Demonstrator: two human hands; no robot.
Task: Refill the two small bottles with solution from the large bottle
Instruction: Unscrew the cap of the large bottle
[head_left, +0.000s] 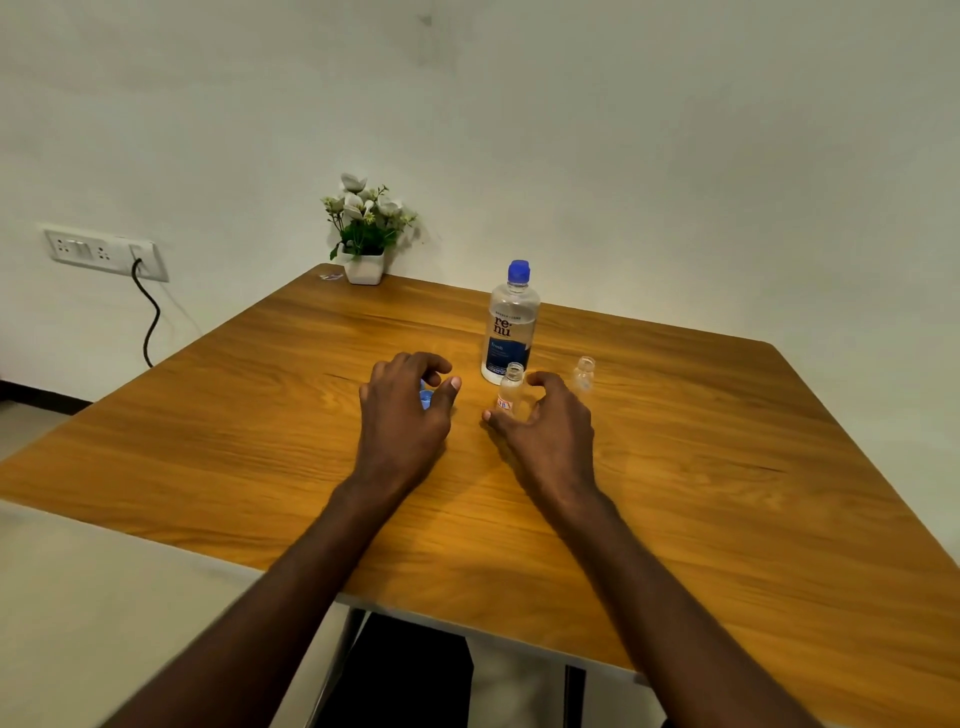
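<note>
1. Wood-grain table (675, 467) stands against a pale wall, with a small white pot of flowers (365, 228) at its far edge and a wall socket panel (104, 253) with a black cable to the left.
2. Large bottle (510, 322) with a blue cap stands upright near the table's middle, its cap on.
3. One small bottle (510, 388), uncapped, stands just in front of the large one; the second small bottle (583, 375), also uncapped, stands to its right, apart from it.
4. Left hand (402, 410) hovers over small blue caps (426, 397), fingers curled; whether its grip holds one cannot be told.
5. Right hand (545, 423) has an open grip, fingers arched loosely beside the nearer small bottle.
</note>
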